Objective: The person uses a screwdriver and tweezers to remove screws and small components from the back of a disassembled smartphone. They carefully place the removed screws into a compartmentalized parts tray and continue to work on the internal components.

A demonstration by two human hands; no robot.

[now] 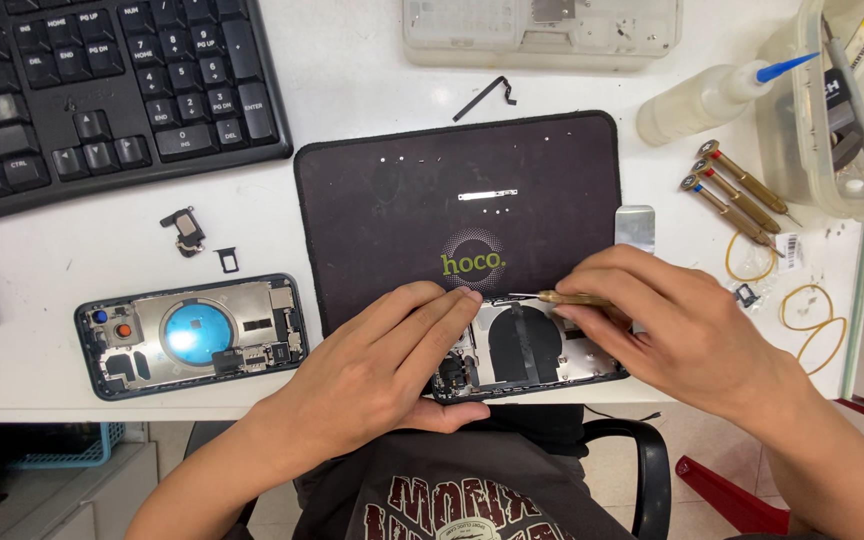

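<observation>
Presently, left hand (377, 365) grips the opened phone (527, 350) on the black mat (402, 200); right hand (677, 325) pinches a brass screwdriver (567, 298) over it.

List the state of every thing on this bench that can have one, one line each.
Phone under the hands: opened, internals exposed.
Second phone: opened, lying untouched.
Screwdriver: held in right hand, tip at the phone.
Left hand: steadying the phone.
Three spare screwdrivers: lying idle.
Squeeze bottle: on its side, capped.
</observation>
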